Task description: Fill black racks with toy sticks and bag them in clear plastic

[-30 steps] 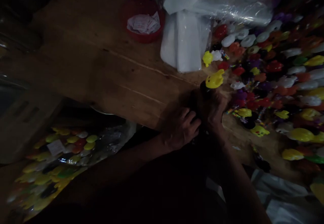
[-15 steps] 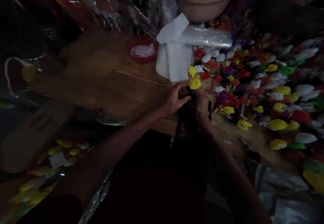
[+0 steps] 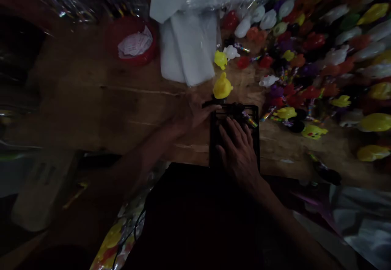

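The right hand (image 3: 238,152) lies open, palm down, fingers slightly spread, over one black rectangular frame (image 3: 215,150) at the wooden table's (image 3: 146,135) near edge; its forearm slants in from the lower right. The left hand (image 3: 195,114) reaches in from the left, thumb extended beside one glossy yellow animal-shaped plastic toy (image 3: 222,86) at the frame's far edge; whether it grips is unclear. Beyond sit two smaller figures, one yellow (image 3: 220,59), one white (image 3: 231,52), and one round red plastic bowl (image 3: 142,60).

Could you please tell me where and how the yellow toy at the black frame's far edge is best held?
I'd pinch the yellow toy across its rounded sides, from above: its top looks uncovered, while the black frame lies on its near side.
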{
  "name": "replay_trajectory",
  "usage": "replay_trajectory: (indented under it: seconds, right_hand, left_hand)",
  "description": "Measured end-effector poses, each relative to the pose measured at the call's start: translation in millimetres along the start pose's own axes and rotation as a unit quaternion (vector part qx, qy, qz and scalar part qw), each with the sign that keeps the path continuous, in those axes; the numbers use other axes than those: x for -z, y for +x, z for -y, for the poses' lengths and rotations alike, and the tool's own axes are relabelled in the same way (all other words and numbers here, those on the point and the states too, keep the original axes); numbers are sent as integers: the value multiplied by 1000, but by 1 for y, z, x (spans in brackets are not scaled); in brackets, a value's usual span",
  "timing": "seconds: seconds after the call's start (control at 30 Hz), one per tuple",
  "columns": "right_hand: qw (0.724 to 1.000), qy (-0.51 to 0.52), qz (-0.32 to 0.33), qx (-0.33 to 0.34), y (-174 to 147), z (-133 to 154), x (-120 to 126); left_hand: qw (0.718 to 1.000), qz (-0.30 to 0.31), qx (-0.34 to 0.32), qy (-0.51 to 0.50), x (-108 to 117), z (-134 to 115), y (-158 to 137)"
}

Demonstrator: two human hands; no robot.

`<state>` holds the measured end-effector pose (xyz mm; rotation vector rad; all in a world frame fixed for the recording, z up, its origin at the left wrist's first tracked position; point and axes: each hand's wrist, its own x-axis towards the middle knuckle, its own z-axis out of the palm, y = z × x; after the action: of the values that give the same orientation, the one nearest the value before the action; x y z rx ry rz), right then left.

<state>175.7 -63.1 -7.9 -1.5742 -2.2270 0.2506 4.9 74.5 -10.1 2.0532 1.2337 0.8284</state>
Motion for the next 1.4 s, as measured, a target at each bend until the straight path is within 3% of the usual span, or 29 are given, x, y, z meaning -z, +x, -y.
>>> replay_trajectory:
  seconds: [0.37, 0.57, 0.67, 0.77, 0.87, 1.03, 1.2, 1.4]
  right_hand:
    - [1000, 26, -17, 4, -2, -3, -4]
    - [997, 42, -63, 6, 1, -4, 12]
    - [989, -8, -132, -68, 10, -13, 28]
    - [976, -101, -102, -162, 21, -27, 34]
    - [977, -114, -36, -175, 36, -39, 29]
    - [969, -140, -57, -193, 55, -55, 33]
    - [973, -166, -83, -139, 26, -63, 71]
    - [965, -233, 11, -118, -6, -93, 86]
  left_hand:
    - [989, 93, -113, -31, 17, 24, 19]
    - [992, 32, -120, -13, -5, 32, 11]
    - [992, 12, -125, 0, -16, 37, 8]
    - [991, 5, -135, 10, -20, 40, 8]
    - [990, -7, -139, 17, -21, 43, 9]
    - [982, -16, -181, 43, -12, 42, 7]
    - [981, -13, -132, 144, 1, 25, 9]
    - [978, -146, -25, 150, -2, -6, -18]
